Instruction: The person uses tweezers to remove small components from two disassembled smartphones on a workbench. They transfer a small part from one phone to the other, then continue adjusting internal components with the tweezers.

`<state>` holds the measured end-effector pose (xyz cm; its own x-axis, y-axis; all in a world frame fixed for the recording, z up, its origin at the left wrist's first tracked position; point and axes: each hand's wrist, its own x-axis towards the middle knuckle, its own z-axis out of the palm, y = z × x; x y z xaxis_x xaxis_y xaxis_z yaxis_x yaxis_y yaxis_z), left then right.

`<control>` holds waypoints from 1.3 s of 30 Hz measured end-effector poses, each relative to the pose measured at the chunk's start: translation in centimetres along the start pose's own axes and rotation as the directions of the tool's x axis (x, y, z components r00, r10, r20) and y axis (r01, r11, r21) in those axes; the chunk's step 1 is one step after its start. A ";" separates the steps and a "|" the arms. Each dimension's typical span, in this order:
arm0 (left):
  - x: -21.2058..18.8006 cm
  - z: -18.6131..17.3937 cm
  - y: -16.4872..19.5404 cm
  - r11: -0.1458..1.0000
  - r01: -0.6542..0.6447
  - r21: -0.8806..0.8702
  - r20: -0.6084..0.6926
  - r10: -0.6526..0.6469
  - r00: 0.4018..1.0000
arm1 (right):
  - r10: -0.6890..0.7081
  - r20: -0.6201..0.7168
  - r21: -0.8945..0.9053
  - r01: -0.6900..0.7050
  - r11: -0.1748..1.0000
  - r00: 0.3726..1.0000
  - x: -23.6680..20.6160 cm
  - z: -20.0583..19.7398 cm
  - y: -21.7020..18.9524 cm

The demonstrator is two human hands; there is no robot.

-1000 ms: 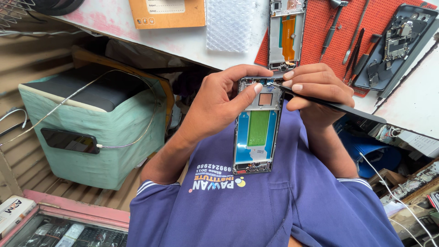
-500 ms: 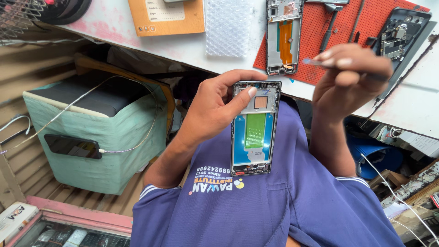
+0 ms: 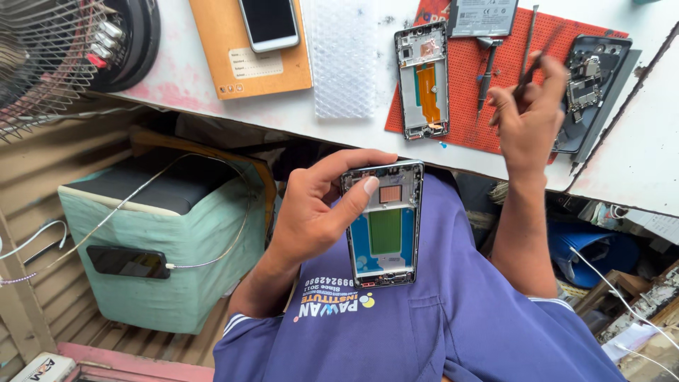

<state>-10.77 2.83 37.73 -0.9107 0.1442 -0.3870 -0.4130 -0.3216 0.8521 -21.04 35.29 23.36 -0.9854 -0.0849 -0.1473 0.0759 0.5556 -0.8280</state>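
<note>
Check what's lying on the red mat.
On the red mat: an open phone frame with an orange flex strip, a screwdriver, a thin tool, and a dark card at its top edge. The right hand covers part of the mat; what lies beneath it cannot be seen.
</note>
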 end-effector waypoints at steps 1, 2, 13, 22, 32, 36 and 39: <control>-0.1 0.1 0.2 1.000 -0.002 0.002 0.001 0.002 1.000 | 0.012 -0.004 -0.059 -0.012 0.998 1.000 -0.2 0.3 0.1; -0.2 0.1 0.2 1.000 -0.006 0.005 0.003 0.006 1.000 | 0.022 -0.011 -0.117 -0.023 0.993 1.000 -0.5 0.6 0.3; -0.1 0.4 0.5 0.999 0.032 -0.023 -0.017 -0.032 0.999 | -0.070 0.036 -0.357 0.078 0.931 0.997 -1.8 1.6 1.0; 0.1 0.5 -2.6 0.999 0.025 0.042 -0.240 -0.015 0.971 | -0.095 -0.043 -0.331 0.076 0.941 0.995 -2.5 0.7 0.3; 1.3 0.7 -4.7 1.000 0.008 0.028 -0.268 -0.001 0.964 | -0.331 0.126 -0.356 0.354 0.865 0.935 -0.7 2.9 -0.3; 1.6 0.7 -5.0 1.000 0.019 -0.013 -0.263 -0.021 0.965 | -0.313 0.136 -0.360 0.341 0.868 0.940 0.1 3.3 -0.5; 1.8 0.2 -4.9 0.999 0.018 -0.036 -0.262 -0.027 0.965 | -0.314 0.099 -0.376 0.328 0.867 0.944 0.6 2.9 -0.6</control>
<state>-10.42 4.91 32.92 -0.8669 -0.0977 -0.4888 -0.4291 -0.3525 0.8316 -21.25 32.55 22.17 -0.9392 -0.3368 0.0674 -0.3145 0.7645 -0.5626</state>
